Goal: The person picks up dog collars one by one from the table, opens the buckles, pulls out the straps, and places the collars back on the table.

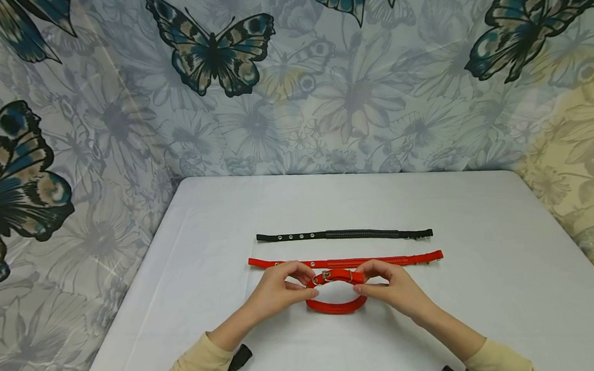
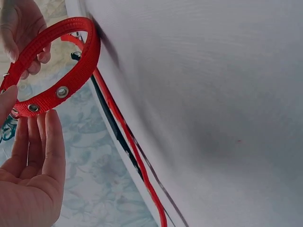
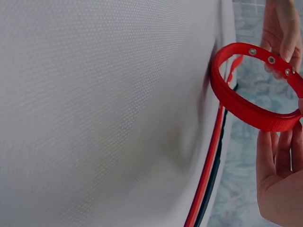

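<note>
Both hands hold a red pet collar (image 1: 338, 308) that is buckled into a loop, its buckle side facing away at the top. My left hand (image 1: 279, 287) pinches the loop's left side, near metal eyelets seen in the left wrist view on the collar (image 2: 78, 75). On the opposite side my right hand (image 1: 393, 285) pinches the band between thumb and fingers. Just beyond the loop, a second red collar (image 1: 369, 262) lies stretched flat, partly hidden behind the left fingers. Farther back a black collar (image 1: 362, 233) lies straight, with eyelets toward its left end.
A white cloth covers the table (image 1: 459, 208). Behind it hangs a backdrop with flowers and butterflies (image 1: 214, 56). Black wrist-worn devices show by the left sleeve (image 1: 240, 358) and by the right sleeve (image 1: 497, 358).
</note>
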`<state>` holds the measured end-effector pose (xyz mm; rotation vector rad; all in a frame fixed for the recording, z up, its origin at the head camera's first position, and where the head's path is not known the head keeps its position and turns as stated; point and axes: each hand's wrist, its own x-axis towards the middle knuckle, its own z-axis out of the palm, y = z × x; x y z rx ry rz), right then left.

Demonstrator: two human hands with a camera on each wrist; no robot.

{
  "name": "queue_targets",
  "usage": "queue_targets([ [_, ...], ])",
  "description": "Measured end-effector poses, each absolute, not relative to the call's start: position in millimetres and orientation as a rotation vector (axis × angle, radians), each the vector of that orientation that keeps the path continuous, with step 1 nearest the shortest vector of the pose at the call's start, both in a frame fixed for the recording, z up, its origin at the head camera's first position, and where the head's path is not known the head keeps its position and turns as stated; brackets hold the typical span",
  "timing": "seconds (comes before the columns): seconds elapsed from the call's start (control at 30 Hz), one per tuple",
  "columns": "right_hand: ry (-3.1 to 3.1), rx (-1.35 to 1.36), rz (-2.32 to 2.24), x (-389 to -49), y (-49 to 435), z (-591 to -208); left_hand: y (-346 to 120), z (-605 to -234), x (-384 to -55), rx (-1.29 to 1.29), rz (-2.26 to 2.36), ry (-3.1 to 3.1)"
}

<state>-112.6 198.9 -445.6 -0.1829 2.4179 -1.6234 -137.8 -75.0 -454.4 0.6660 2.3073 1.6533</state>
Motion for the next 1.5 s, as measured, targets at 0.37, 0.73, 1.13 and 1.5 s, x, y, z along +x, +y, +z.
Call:
queue_targets([
  [0.37, 2.413, -0.207, -1.626, -114.6, 196.8, -443.3, -73.6, -450.5, -139.5, 0.685, 1.659, 2.304],
  [0.73, 2.407, -0.301, -1.648, -118.9, 189.9, -438.7, -73.6, -449.4, -140.5, 0.701, 1.655, 2.312],
  [1.13, 2.476, -0.377, -1.613, -118.8, 183.7, -436.7, -70.0, -444.7, -140.2, 0.766, 1.624, 2.352],
  [1.5, 2.485, -0.49, -1.59, -113.5, 181.3, -433.7, -46.8, -428.9, -139.9, 1.119, 1.495, 2.45],
])
